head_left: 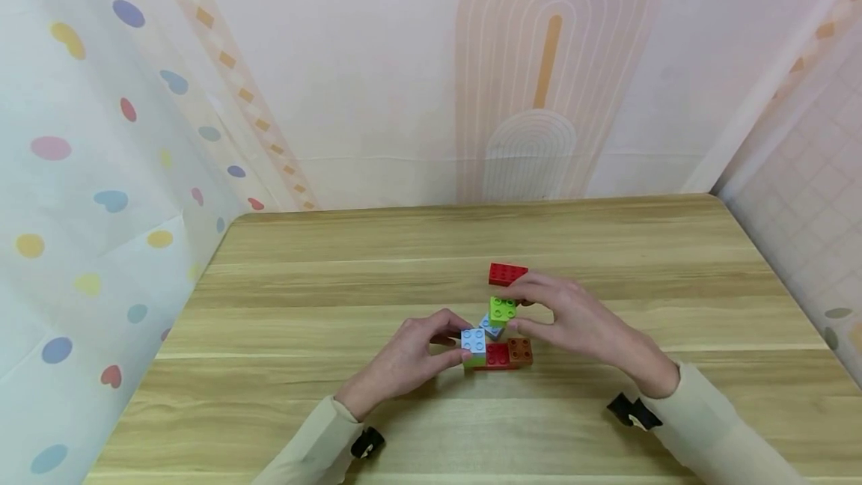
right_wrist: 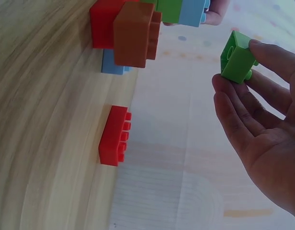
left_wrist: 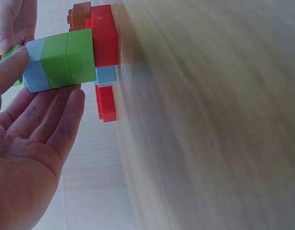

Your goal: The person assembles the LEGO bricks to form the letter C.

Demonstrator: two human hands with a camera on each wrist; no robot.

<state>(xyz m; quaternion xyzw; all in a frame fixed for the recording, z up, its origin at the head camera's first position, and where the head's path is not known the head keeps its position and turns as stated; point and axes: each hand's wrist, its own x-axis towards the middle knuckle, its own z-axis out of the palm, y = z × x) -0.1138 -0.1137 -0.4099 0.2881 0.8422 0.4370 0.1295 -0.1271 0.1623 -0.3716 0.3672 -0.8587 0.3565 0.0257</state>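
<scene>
My left hand (head_left: 417, 354) pinches a light blue brick (head_left: 474, 340) between thumb and fingers. That brick tops a stack of two green bricks (left_wrist: 68, 56), which stands on the left end of a long red brick (head_left: 497, 355). A brown brick (head_left: 520, 351) sits at the red brick's right end. Held up by the thumb and fingertips of my right hand (head_left: 572, 316) is a single bright green brick (right_wrist: 237, 57), its hollow underside showing in the right wrist view. It hangs above and behind the red brick, apart from the stack.
Just behind the stack, a second light blue brick (head_left: 490, 326) lies on the wooden table (head_left: 323, 268), partly covered by the raised green one. Farther back is another red brick (head_left: 506, 274), partly behind the right hand. Patterned cloth (head_left: 377, 81) borders the table's back and sides.
</scene>
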